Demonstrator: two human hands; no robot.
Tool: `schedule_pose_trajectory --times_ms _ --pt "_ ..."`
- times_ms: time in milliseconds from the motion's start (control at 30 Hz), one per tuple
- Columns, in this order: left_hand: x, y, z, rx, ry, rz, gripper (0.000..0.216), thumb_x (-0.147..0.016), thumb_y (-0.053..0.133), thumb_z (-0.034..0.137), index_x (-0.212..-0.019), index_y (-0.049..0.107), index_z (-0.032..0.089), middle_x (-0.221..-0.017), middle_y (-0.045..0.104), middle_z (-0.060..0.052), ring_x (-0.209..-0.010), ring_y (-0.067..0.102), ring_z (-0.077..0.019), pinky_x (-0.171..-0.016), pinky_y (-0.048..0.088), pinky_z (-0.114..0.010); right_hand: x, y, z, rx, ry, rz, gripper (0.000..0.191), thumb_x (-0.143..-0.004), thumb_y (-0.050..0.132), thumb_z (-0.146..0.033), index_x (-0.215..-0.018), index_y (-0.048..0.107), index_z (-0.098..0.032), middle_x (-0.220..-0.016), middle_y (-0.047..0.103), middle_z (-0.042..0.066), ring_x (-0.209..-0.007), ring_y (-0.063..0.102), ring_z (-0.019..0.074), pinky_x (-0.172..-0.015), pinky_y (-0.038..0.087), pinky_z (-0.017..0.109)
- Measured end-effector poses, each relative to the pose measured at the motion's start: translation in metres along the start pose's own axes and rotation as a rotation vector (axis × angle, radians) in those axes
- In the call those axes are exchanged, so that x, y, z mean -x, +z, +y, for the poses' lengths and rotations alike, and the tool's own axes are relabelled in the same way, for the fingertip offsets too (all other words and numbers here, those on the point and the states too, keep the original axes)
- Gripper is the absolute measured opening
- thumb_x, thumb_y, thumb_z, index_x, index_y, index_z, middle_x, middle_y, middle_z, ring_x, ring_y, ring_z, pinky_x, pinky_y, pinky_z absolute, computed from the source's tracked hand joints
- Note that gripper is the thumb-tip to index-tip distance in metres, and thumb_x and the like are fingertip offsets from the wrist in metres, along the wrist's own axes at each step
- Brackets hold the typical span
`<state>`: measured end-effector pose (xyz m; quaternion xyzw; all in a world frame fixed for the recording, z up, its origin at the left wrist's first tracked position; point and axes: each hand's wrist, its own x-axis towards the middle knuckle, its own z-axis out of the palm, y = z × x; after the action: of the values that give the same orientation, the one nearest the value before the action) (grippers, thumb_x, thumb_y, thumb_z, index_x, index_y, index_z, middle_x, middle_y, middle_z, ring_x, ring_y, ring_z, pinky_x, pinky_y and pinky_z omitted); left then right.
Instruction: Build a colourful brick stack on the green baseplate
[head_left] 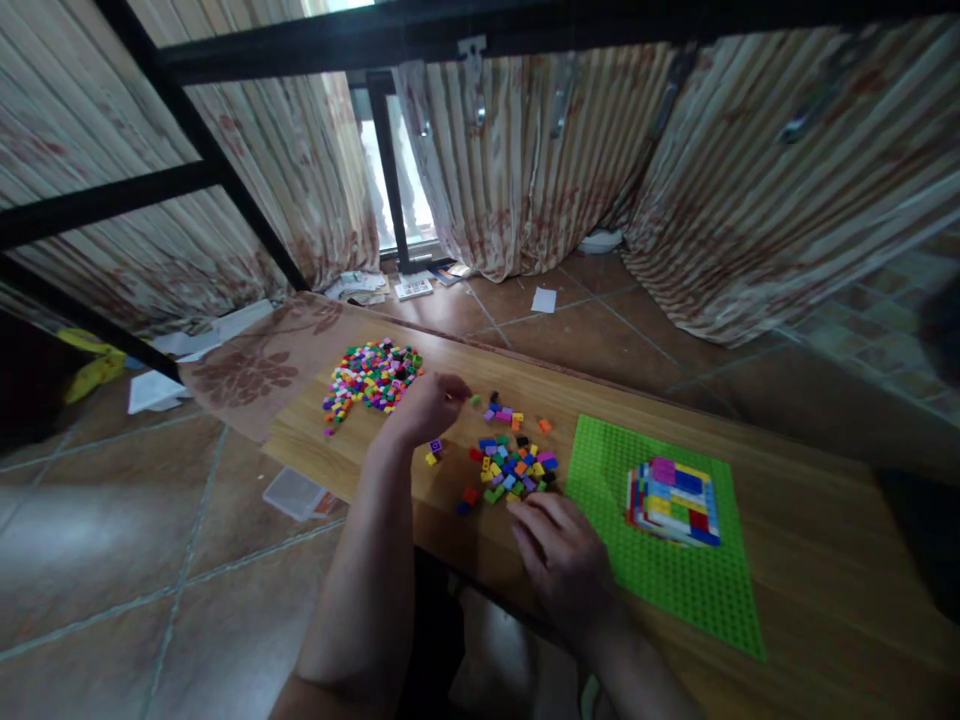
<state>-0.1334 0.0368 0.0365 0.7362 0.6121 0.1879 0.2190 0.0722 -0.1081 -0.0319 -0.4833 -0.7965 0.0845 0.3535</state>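
Note:
My left hand (435, 405) reaches over the middle of the wooden table with its fingers curled in. A small green brick (475, 400) lies right by its fingertips; whether the fingers hold anything is hidden. My right hand (562, 550) rests low at the near table edge, fingers stretched and thumb apart. Its fingertips touch the near side of a loose pile of mixed toy bricks (514, 468). Right of that hand, a green baseplate (600, 480) carries a multicoloured block of stacked bricks (675, 500). Purple and yellow bricks (433, 450) lie below my left wrist.
A larger heap of small bricks (375, 375) covers the left part of the wooden table (810, 560). Beyond the small pile lie a purple brick (504, 415) and an orange brick (544, 426). A clear plastic box (296, 494) is on the tiled floor. A black metal frame (247, 235) stands behind.

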Motion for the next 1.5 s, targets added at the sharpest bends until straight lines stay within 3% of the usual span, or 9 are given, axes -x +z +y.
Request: schedule_pose_trajectory --times_ms 100,167,333,533,667,1033,1500 --pt "0.006 -0.005 -0.014 -0.034 -0.072 -0.168 0.027 -0.070 0.058 0.006 -0.086 0.077 0.016 -0.076 0.074 -0.003 -0.067 0.064 -0.0142 -0.060 0.046 -0.021 0.000 0.007 0.002 0.081 -0.014 -0.023 0.024 -0.094 0.048 -0.018 -0.107 0.068 -0.020 -0.097 0.067 0.010 -0.091 0.062 0.0238 -0.080 0.053 0.040" --pt "0.010 -0.008 -0.021 -0.033 -0.099 -0.211 0.028 -0.069 0.059 0.006 -0.087 0.077 0.016 -0.076 0.074 -0.003 -0.065 0.063 -0.0138 -0.057 0.045 -0.020 0.001 0.010 0.004 0.106 -0.017 -0.018 0.024 -0.095 0.048 -0.019 -0.110 0.067 -0.019 -0.101 0.067 0.011 -0.093 0.062 0.0251 -0.082 0.053 0.042" --pt "0.015 -0.021 -0.039 -0.029 -0.206 -0.047 0.025 -0.076 0.055 0.010 -0.087 0.078 0.015 -0.078 0.074 -0.005 -0.069 0.065 -0.0149 -0.065 0.048 -0.022 0.003 0.013 0.010 0.068 -0.074 0.054 0.027 -0.095 0.048 -0.020 -0.117 0.064 -0.018 -0.106 0.068 0.011 -0.098 0.063 0.0256 -0.083 0.054 0.043" --pt "0.020 -0.039 -0.072 -0.071 -0.419 0.195 0.027 -0.078 0.054 0.016 -0.092 0.077 0.017 -0.088 0.076 -0.006 -0.082 0.068 -0.0179 -0.072 0.049 -0.024 0.006 0.016 0.011 -0.029 -0.144 0.150 0.023 -0.095 0.050 -0.018 -0.110 0.067 -0.019 -0.102 0.071 0.009 -0.093 0.068 0.0214 -0.078 0.059 0.034" --pt "0.019 -0.039 -0.083 -0.102 -0.470 0.223 0.034 -0.071 0.054 0.008 -0.093 0.077 0.018 -0.089 0.076 -0.006 -0.085 0.068 -0.0184 -0.073 0.049 -0.025 0.007 0.016 0.012 -0.066 -0.144 0.173 0.023 -0.095 0.049 -0.019 -0.108 0.068 -0.021 -0.099 0.072 0.008 -0.090 0.071 0.0208 -0.076 0.061 0.032" --pt "0.012 -0.028 -0.067 -0.139 -0.458 0.097 0.017 -0.071 0.064 0.023 -0.082 0.077 0.022 -0.075 0.074 -0.001 -0.070 0.066 -0.0162 -0.060 0.043 -0.022 0.002 0.012 0.009 -0.111 -0.157 0.201 0.023 -0.094 0.049 -0.016 -0.101 0.071 -0.021 -0.090 0.074 0.007 -0.080 0.073 0.0186 -0.070 0.062 0.027" --pt "0.005 -0.024 -0.046 -0.340 -0.530 0.102 0.023 -0.073 0.060 0.024 -0.091 0.074 0.024 -0.088 0.076 -0.006 -0.090 0.068 -0.0230 -0.072 0.047 -0.027 0.003 0.007 0.001 -0.163 -0.061 0.158 0.025 -0.093 0.047 -0.011 -0.102 0.068 -0.021 -0.093 0.072 0.007 -0.082 0.071 0.0180 -0.072 0.061 0.028"
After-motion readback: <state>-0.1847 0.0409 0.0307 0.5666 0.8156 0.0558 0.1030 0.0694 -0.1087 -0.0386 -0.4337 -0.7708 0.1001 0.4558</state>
